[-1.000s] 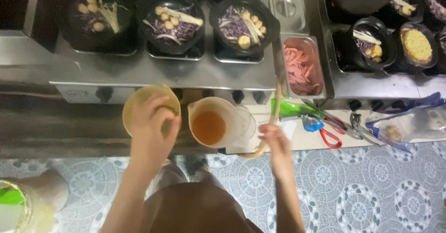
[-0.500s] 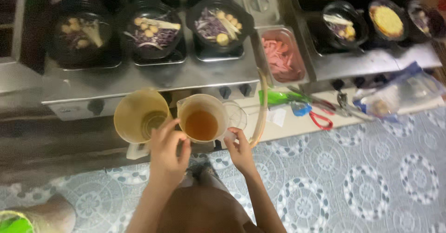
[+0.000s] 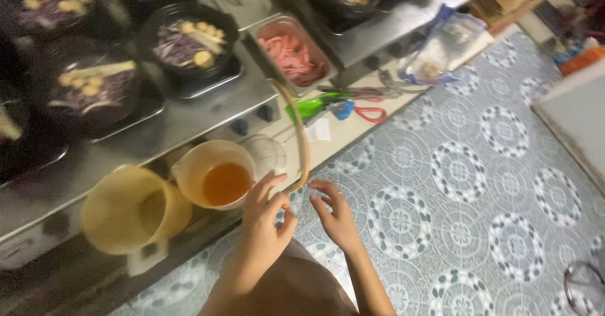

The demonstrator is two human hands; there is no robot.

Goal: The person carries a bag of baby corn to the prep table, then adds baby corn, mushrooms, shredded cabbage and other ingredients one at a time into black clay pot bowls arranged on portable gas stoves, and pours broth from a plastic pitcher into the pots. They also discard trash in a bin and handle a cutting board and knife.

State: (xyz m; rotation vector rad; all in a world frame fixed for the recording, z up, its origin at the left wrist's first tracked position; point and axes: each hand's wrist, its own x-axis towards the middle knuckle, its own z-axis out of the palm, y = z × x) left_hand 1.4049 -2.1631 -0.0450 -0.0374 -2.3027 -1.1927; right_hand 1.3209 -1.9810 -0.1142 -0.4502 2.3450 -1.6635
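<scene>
A pale plastic jug (image 3: pixel 189 165) with amber liquid stands at the counter's front edge. An empty yellow jug (image 3: pixel 129 209) is to its left. My left hand (image 3: pixel 265 212) reaches up to the amber jug, fingers spread and fingertips at its right rim. A thin curved wooden stick (image 3: pixel 301 141) arches from the counter down to a point between my two hands. My right hand (image 3: pixel 334 214) hovers just right of the stick's lower end with its fingers curled and apart. Neither hand clearly grips anything.
Black bowls (image 3: pixel 189 42) of purple cabbage and toppings sit on the steel counter (image 3: pixel 189 114). Also there are a steel tray of pink meat strips (image 3: pixel 293 54), red-handled scissors (image 3: pixel 372 111), a green tool (image 3: pixel 312 108), a clear cup (image 3: pixel 268 155) and a plastic bag (image 3: pixel 441 45). Patterned floor tiles (image 3: pixel 466 190) lie to the right.
My left hand left the yellow jug and moved right to the amber jug. My right hand came in beside the stick's lower end. The view swung and tilted.
</scene>
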